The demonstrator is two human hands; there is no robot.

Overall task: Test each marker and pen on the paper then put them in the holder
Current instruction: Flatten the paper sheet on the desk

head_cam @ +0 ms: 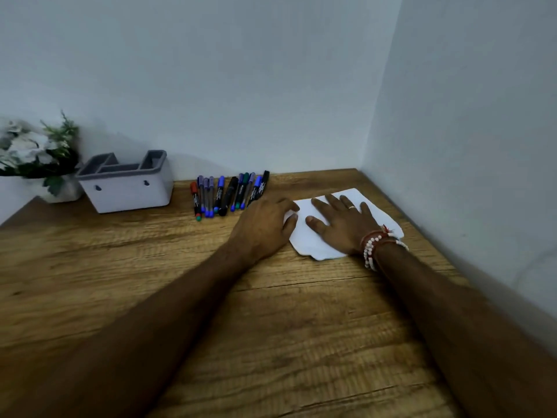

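I find the right hand [340, 227] flat, fingers spread, on the paper [381, 214]. The left hand [263, 226] curls at its edge; I cannot confirm a pinch. Sheet judged light, limp, slide-prone. The markers and pens [229, 193] lie beside: rigid, light, best gripped mid-barrel. The holder [129, 190] interior is mostly hidden.

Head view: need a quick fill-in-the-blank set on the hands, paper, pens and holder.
1. The right hand lies flat on the ____.
2. The markers and pens lie in a row on the table between the paper and the ____.
3. Beaded bracelets sit on the ____ wrist.
Missing words: paper; holder; right.
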